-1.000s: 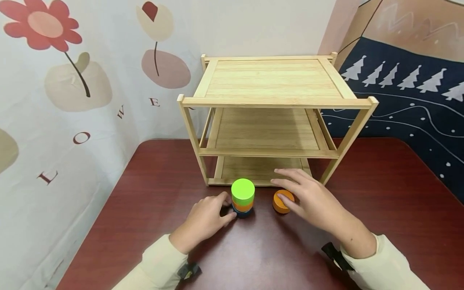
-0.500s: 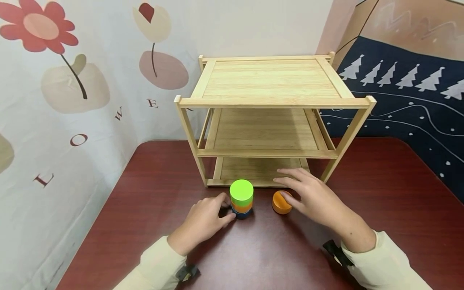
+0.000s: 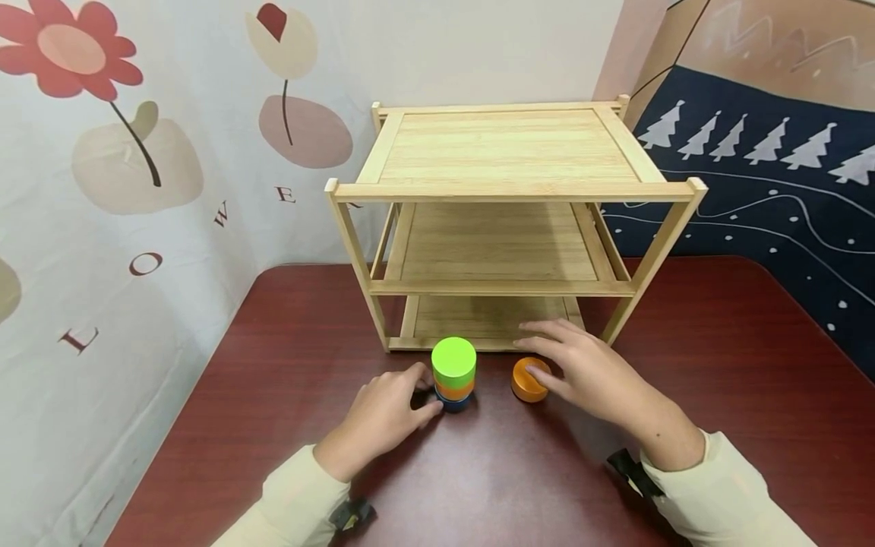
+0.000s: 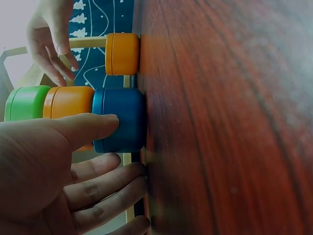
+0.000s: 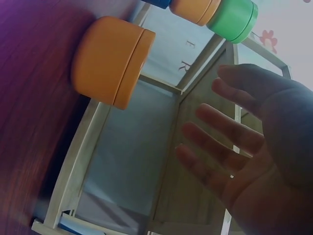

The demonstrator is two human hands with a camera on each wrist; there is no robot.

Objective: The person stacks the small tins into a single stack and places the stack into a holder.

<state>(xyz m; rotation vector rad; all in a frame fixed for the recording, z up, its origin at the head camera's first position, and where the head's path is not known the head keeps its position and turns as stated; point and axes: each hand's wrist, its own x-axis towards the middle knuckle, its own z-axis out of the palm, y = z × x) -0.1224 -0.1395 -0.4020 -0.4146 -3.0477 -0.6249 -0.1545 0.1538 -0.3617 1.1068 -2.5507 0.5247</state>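
A stack of small round lidded jars stands upright on the table: the green jar on top, an orange jar in the middle, the blue jar at the bottom. My left hand is at the stack's left side, thumb tip against or right by the blue jar, relaxed fingers beside it. A second orange jar sits alone to the right of the stack. Above and right of it hovers my right hand, fingers spread and holding nothing; in the right wrist view it is apart from that jar.
Just behind the jars rises a three-tier wooden rack, its bottom front rail close to the stack. A printed cloth hangs at the left and back, and a dark tree-patterned one at the right.
The scene has shifted very slightly leftward in the head view. Both hands and all the jars keep practically the same places relative to one another.
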